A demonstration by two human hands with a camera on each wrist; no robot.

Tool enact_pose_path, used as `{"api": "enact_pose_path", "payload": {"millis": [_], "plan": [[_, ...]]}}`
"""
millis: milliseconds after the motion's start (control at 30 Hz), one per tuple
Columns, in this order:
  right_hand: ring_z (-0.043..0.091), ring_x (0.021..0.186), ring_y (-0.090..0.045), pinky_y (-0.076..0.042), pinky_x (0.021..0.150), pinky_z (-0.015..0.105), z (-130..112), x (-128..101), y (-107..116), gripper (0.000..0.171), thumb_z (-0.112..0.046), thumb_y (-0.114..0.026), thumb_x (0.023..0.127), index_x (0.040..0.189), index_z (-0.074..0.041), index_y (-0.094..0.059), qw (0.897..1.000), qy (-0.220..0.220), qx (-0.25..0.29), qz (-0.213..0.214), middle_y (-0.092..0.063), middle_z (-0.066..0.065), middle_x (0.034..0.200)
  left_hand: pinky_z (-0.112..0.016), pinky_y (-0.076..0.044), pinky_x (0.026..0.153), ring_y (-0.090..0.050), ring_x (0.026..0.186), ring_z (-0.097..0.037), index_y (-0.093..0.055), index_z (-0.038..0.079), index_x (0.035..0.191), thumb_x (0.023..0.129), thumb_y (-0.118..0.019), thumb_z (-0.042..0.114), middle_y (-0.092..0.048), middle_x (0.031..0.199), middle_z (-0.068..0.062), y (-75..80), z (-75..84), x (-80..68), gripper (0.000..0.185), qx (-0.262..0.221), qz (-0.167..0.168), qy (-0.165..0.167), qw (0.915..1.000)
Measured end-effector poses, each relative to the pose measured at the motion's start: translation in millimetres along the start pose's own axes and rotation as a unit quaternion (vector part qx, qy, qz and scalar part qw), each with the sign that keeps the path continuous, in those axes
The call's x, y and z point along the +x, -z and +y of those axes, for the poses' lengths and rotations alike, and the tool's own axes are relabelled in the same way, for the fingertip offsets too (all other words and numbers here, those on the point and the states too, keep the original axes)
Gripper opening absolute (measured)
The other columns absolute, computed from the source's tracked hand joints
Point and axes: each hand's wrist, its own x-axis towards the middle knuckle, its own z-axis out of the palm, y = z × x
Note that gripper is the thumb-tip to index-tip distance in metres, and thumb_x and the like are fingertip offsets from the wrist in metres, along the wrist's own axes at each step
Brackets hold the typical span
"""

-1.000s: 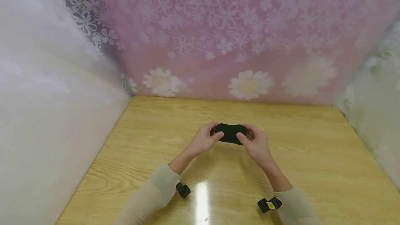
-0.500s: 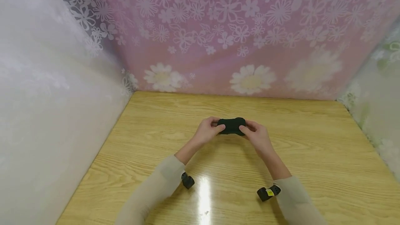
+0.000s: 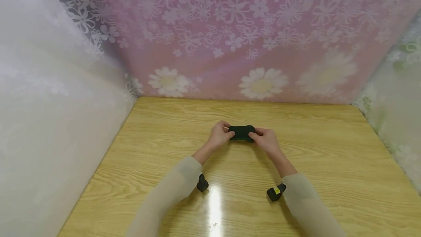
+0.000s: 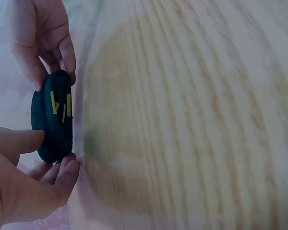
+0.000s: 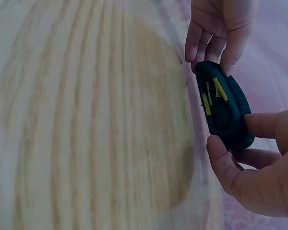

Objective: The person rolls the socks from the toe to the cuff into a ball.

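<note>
A small dark green cloth bundle (image 3: 241,133), rounded and compact, is held above the table between both hands. Yellow stitched marks show on its underside in the left wrist view, where the bundle (image 4: 57,117) stands end-on, and on the bundle (image 5: 225,105) in the right wrist view. What kind of cloth it is, I cannot tell. My left hand (image 3: 219,136) pinches the left end, thumb on the upper face and fingers beneath. At the other end, my right hand (image 3: 268,143) grips it likewise, its thumb near the right edge.
A wood-grain table (image 3: 171,120) lies under the hands, with a bright light reflection at the front. Behind it hangs a pink flowered backdrop (image 3: 210,65); pale walls flank both sides. Small black cameras (image 3: 203,184) are strapped at the sleeve cuffs.
Both hands have carried the bundle slightly farther from the body, and its visible face now looks narrower from above. The forearms have come closer together. Both hands keep hold of the ends.
</note>
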Motion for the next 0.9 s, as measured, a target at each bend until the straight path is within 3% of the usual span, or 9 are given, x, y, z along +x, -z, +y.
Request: {"api": "enact_pose_path", "payload": {"millis": [200, 467, 567, 733, 833, 900], "plan": [[0.038, 0.105, -0.067, -0.059, 0.081, 0.036, 9, 11, -2, 0.05, -0.017, -0.058, 0.101, 0.138, 0.014, -0.048, 0.998, 0.001, -0.058, -0.004, -0.053, 0.035, 0.134, -0.037, -0.055, 0.081, -0.064, 0.103, -0.029, -0.059, 0.0, 0.125, 0.096, -0.067, 0.012, -0.064, 0.113, -0.018, -2.0, -6.1, 5.4, 0.032, 0.029, 0.014, -0.006, 0.9995], [0.026, 0.085, -0.07, -0.058, 0.073, 0.03, 10, 10, 1, 0.053, -0.018, -0.06, 0.099, 0.141, 0.012, -0.046, 0.997, 0.006, -0.076, 0.009, -0.059, 0.031, 0.123, -0.036, -0.055, 0.081, -0.064, 0.103, -0.028, -0.061, 0.003, 0.125, 0.096, -0.067, 0.012, -0.065, 0.115, -0.017, -2.2, -5.6, 9.1, 0.032, 0.045, 0.014, -0.004, 0.9989], [0.03, 0.095, -0.068, -0.056, 0.076, 0.031, 10, 8, 2, 0.053, -0.018, -0.06, 0.099, 0.142, 0.009, -0.046, 0.995, 0.019, -0.092, 0.017, -0.06, 0.029, 0.123, -0.037, -0.055, 0.084, -0.063, 0.107, -0.029, -0.059, 0.002, 0.128, 0.097, -0.065, 0.012, -0.064, 0.119, -0.018, -1.0, -4.6, 7.6, 0.034, 0.05, 0.014, -0.006, 0.9986], [0.044, 0.119, -0.055, -0.05, 0.095, 0.05, 10, 0, 6, 0.056, -0.02, -0.054, 0.102, 0.148, 0.007, -0.037, 0.988, 0.077, -0.132, 0.019, -0.05, 0.032, 0.134, -0.042, -0.052, 0.093, -0.056, 0.12, -0.032, -0.049, 0.002, 0.141, 0.099, -0.061, 0.014, -0.056, 0.132, -0.02, 4.3, -3.3, 2.5, 0.046, 0.06, 0.003, -0.02, 0.998], [0.05, 0.128, -0.045, -0.042, 0.102, 0.06, 9, -7, 7, 0.061, -0.024, -0.052, 0.104, 0.152, 0.007, -0.029, 0.978, 0.127, -0.163, 0.023, -0.036, 0.036, 0.144, -0.049, -0.045, 0.101, -0.044, 0.131, -0.037, -0.039, 0.004, 0.15, 0.101, -0.058, 0.021, -0.044, 0.144, -0.022, 9.9, -4.2, -4.0, 0.055, 0.109, -0.004, -0.052, 0.9927], [0.053, 0.134, -0.035, -0.036, 0.105, 0.065, 7, -13, 6, 0.064, -0.029, -0.051, 0.105, 0.154, 0.005, -0.025, 0.967, 0.159, -0.196, 0.029, -0.028, 0.036, 0.149, -0.054, -0.038, 0.107, -0.034, 0.138, -0.041, -0.032, 0.007, 0.154, 0.102, -0.056, 0.028, -0.035, 0.151, -0.023, 14.3, -4.4, -10.1, 0.062, 0.165, -0.005, -0.08, 0.983]]}}
